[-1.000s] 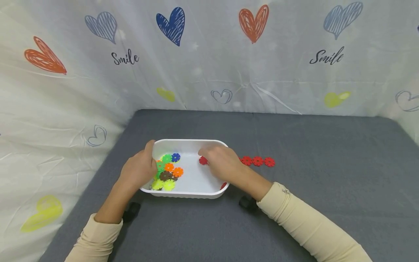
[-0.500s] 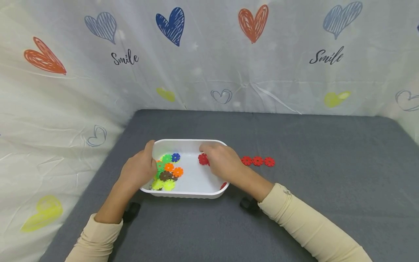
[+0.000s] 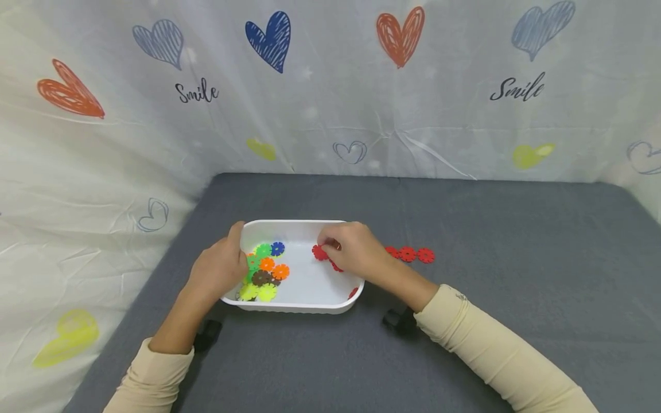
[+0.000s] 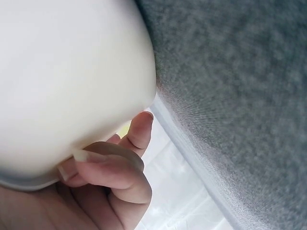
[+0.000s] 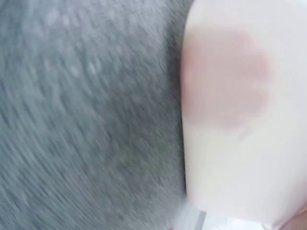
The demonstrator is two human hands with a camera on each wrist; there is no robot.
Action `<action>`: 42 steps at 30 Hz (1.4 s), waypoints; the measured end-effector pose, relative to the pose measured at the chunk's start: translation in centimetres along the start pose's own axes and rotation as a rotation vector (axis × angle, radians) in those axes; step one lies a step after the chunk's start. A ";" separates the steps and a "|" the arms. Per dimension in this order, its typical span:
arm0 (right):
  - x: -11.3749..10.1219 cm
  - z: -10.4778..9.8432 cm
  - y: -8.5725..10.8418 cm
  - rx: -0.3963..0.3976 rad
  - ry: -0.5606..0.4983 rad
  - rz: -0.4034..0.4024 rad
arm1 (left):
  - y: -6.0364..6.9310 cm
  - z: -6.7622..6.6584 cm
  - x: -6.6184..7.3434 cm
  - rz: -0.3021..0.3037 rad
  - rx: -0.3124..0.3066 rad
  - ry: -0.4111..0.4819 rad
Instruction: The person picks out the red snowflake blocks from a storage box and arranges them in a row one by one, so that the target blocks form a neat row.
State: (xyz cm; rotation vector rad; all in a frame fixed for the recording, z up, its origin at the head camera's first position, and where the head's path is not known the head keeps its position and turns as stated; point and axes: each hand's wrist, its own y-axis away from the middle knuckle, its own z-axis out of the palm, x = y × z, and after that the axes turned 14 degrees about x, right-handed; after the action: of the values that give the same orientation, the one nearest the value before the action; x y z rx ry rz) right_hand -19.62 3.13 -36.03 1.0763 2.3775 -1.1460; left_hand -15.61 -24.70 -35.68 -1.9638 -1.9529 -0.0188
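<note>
A white tray (image 3: 304,308) holds flower-shaped plastic discs. My left hand (image 3: 217,267) grips its left rim; in the left wrist view, curled fingers (image 4: 115,177) lie against the tray's outer wall. Over the tray's right half, my right hand (image 3: 356,246) has thumb and forefinger bent together at a red flower-shaped disc (image 3: 318,252), which it appears to pinch. Another red disc (image 3: 337,267) shows partly under that hand. The right wrist view shows mostly the tray's pale outer wall (image 5: 230,163), with reddish shapes showing through; only a sliver of hand appears at the lower right corner.
Green discs (image 3: 253,263), orange discs (image 3: 280,271), brown discs (image 3: 261,277), yellow discs (image 3: 267,292) and a blue disc (image 3: 277,248) lie in the tray's left part. A row of red discs (image 3: 407,254) lies on the grey table (image 3: 490,246) right of the tray.
My right hand has shifted slightly right and up, its thumb and forefinger now showing. A second red disc has come into view beneath it. The left hand stays on the rim.
</note>
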 end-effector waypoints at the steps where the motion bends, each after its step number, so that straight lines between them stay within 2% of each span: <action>1: 0.0 -0.2 -0.1 -0.006 -0.019 0.018 | 0.0 0.0 0.0 0.000 0.000 0.000; 9: 0.2 -1.3 -0.2 -0.014 -0.170 0.144 | 0.0 0.1 -0.1 0.001 0.000 0.002; 23: 0.4 -3.1 0.7 0.066 -0.256 0.212 | 0.0 0.0 -0.2 -0.006 -0.017 0.000; 29: 0.6 -3.9 1.4 0.082 -0.267 0.265 | 0.0 0.1 -0.2 -0.004 -0.015 -0.003; 33: 0.6 -4.4 1.9 0.099 -0.282 0.259 | 0.0 0.1 -0.2 -0.002 -0.010 -0.005; 42: 1.1 -6.2 3.0 0.107 -0.355 0.320 | -0.1 0.0 0.0 -0.010 -0.019 -0.007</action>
State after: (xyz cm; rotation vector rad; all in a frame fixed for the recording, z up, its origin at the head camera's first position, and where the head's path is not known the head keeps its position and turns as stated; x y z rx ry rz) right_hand -17.78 9.62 -34.33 1.1276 1.8180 -1.2365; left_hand -15.71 -24.75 -35.67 -1.9688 -1.9738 -0.0339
